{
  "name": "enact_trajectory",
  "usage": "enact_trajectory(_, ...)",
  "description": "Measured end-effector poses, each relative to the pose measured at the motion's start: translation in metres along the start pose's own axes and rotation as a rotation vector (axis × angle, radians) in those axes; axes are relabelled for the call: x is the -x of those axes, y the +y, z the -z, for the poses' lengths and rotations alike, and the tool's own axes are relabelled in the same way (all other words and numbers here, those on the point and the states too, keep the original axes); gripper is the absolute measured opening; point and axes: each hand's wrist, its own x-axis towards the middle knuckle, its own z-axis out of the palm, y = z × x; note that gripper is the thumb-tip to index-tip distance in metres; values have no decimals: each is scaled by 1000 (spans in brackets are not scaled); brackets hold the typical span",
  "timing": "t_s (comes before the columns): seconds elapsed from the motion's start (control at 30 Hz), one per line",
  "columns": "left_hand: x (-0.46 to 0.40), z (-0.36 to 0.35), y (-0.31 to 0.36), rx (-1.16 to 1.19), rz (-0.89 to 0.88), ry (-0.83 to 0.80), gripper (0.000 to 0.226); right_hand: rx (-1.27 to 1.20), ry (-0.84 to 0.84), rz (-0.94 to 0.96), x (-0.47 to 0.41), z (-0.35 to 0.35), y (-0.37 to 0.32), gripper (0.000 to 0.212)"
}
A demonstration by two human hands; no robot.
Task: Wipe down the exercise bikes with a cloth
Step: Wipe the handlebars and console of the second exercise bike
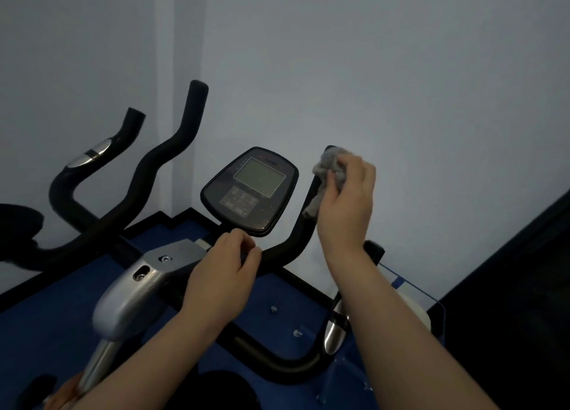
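Mid-wipe on the near bike's handlebar [296, 233], by the look of it: wiping under way on the right-hand upright, just right of the console [251, 190]. Impossible to tell from surfaces alone which parts are already clean; console, silver stem [145, 286] below and left of it, and the lower grip loop [290, 363] apparently still to do. Second bike [123, 190], well left of the console, untouched by either hand and probably waiting its turn.

Right hand [347, 200] raised right of the console, fingers curled round a bunched grey cloth [327, 175], pressing it against the bar near its top end. Left hand [228, 274] just below the console, wrapped over the bar's crosspiece, likely steadying. Hands apart, both forearms reaching forward.
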Motion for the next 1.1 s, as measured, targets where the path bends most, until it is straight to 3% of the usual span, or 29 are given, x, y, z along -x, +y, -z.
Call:
enact_trajectory(0.1,-1,0,0,-7,-2,5,9,107,-153,-114,45,-4,7,14)
enact_trajectory(0.17,0,-1,0,-14,-5,6,10,157,-210,-79,58,5,10,15)
enact_trajectory(0.3,1,-1,1,-33,-10,0,11,40,-21,-127,16,4,2,15)
enact_trajectory(0.5,0,1,3,-30,-6,4,9,65,-149,-267,60,-2,3,14)
enact_trajectory(0.63,2,1,2,-30,-15,-8,10,-54,43,-71,1,11,-12,15)
enact_trajectory(0.73,3,2,2,-27,-7,-8,10,-111,10,9,-20,5,-12,13)
enact_trajectory(0.87,3,3,2,-17,-15,-6,11,131,14,-4,20,-2,5,27)
enact_trajectory(1.03,3,2,2,-42,-28,-2,13,-37,188,-240,-3,-3,-2,20)
enact_trajectory(1.1,3,1,4,-63,-34,2,13,-82,140,-384,-9,-7,-5,27)
